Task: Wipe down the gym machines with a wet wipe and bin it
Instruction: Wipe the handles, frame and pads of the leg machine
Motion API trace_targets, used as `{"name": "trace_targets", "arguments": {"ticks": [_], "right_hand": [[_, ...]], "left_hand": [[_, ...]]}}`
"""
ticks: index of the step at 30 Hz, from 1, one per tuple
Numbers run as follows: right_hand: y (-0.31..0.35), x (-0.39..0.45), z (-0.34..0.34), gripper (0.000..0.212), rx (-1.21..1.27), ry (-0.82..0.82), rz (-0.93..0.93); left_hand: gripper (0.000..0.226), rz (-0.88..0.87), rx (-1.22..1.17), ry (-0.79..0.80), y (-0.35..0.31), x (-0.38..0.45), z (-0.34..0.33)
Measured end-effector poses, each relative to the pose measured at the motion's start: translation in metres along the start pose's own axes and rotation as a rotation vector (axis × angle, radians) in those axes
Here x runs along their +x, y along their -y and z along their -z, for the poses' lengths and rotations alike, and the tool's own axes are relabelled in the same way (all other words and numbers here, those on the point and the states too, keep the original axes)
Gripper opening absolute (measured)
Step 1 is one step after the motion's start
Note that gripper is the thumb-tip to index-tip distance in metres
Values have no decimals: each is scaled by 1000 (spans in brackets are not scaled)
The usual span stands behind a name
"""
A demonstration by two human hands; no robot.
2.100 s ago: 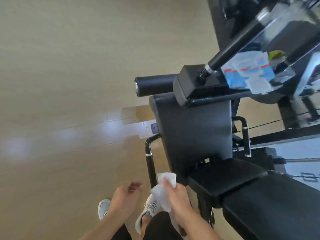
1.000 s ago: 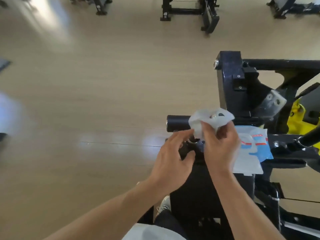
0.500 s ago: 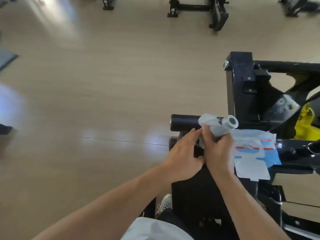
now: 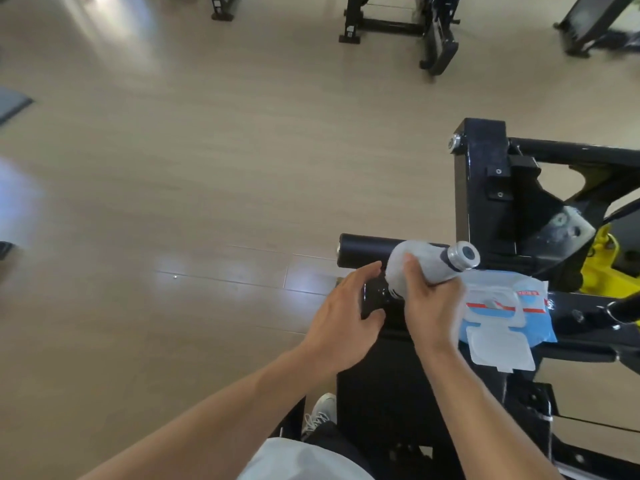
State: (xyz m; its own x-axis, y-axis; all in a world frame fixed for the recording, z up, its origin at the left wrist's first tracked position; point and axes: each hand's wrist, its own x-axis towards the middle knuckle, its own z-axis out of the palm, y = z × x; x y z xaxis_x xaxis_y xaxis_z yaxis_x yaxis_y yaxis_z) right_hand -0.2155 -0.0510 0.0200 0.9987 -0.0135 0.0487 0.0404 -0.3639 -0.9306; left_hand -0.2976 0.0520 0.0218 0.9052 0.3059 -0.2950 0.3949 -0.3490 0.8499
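Right hand (image 4: 427,308) clamped round wipe (image 4: 412,263) on handle (image 4: 460,257), axis towards 2 o'clock; left hand (image 4: 346,318) at 9 o'clock, fingers loosely curled.

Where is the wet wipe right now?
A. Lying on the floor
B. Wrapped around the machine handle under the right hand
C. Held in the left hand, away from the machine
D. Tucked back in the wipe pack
B: the wet wipe is wrapped around the handle and gripped there by the right hand, while the left hand rests on the black part beside it.
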Motion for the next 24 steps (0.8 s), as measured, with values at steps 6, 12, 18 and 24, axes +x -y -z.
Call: {"name": "trace_targets", "arguments": {"ticks": [6,12,18,24], "right_hand": [[21,17,15,9,137,-96,98],[-4,8,1,9,61,-41,-22],[-2,17,3,19,131,-101,-23],[9,13,7,14,110,-54,-67]], "left_hand": [[61,74,-48,-15,6,-2,11],[58,36,31,80,4,-12,19],[63,24,70,154,-1,-16,34],[63,-33,80,175,-11,-16,32]]}}
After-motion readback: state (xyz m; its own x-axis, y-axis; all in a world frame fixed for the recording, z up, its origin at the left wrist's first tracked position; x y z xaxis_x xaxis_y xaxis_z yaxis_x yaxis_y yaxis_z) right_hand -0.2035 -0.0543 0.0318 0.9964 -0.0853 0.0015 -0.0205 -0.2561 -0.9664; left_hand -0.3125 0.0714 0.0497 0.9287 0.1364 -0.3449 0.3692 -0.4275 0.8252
